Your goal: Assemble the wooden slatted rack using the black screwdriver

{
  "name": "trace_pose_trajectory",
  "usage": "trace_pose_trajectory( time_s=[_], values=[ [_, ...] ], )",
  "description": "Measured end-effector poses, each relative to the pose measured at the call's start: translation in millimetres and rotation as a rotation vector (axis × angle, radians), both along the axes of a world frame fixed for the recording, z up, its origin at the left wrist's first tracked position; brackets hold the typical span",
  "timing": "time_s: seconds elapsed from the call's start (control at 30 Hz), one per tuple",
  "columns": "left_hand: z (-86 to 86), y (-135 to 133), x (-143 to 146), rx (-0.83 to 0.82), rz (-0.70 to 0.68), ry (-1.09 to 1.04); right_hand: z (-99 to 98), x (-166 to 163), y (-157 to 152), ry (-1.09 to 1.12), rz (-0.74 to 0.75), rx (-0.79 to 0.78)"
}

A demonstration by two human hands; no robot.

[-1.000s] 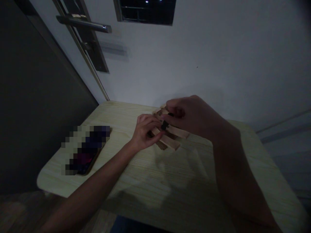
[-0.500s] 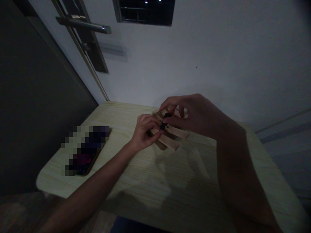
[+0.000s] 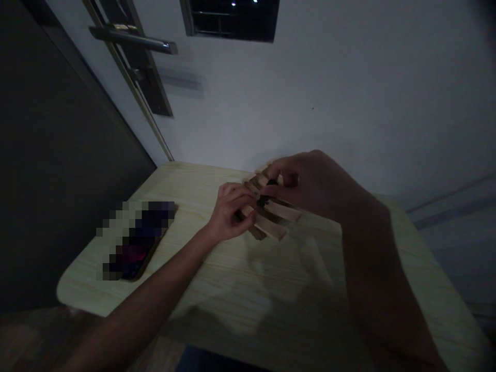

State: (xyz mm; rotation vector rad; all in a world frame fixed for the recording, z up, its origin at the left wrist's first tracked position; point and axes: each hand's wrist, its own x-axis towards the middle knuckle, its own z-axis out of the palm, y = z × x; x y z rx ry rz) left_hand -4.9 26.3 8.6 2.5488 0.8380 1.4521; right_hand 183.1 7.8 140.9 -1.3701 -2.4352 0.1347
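Observation:
A slatted wooden rack [image 3: 270, 227] with several pale, slightly curved slats lies on the table near the wall. My left hand [image 3: 233, 212] grips its left side, fingers over the slats and thumb at the near edge. Above the rack, my right hand [image 3: 313, 182] pinches a small black piece [image 3: 264, 200] between thumb and index finger. The black piece is against the middle of the rack, close to my left fingertips. Its exact kind is too dark to make out, and my right hand hides part of the rack's far side.
The light wood-grain table [image 3: 217, 289] stands against a white door [image 3: 349, 93] with a metal lever handle [image 3: 134, 40]. On the left of the table lies a phone [image 3: 139, 248], partly blurred out. A dark panel [image 3: 58, 170] rises at far left.
My right fingers have shifted slightly right and curled in, showing more of the rack's far slats. The left thumb has drawn back a little from the black piece.

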Motion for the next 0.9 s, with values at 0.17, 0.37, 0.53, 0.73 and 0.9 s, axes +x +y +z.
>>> trace_pose_trajectory(
  time_s=[0.17,0.37,0.53,0.73,0.9],
  values=[
    [1.1,0,-1,-0.032,-0.033,-0.038,-6.2,-5,2,-0.05,-0.047,0.07],
    [3.0,0,-1,0.018,-0.029,-0.088,-8.5,-14,2,-0.105,-0.1,0.087],
    [2.5,2,-2,0.045,-0.027,-0.066,-7.8,-20,-1,-0.144,-0.11,0.068],
    [-3.6,7,-2,0.056,-0.031,-0.096,-7.7,-24,-6,-0.155,-0.142,0.075],
    [-2.6,7,-2,0.048,-0.044,-0.108,-5.1,-15,-6,-0.101,-0.145,0.075]
  ],
)
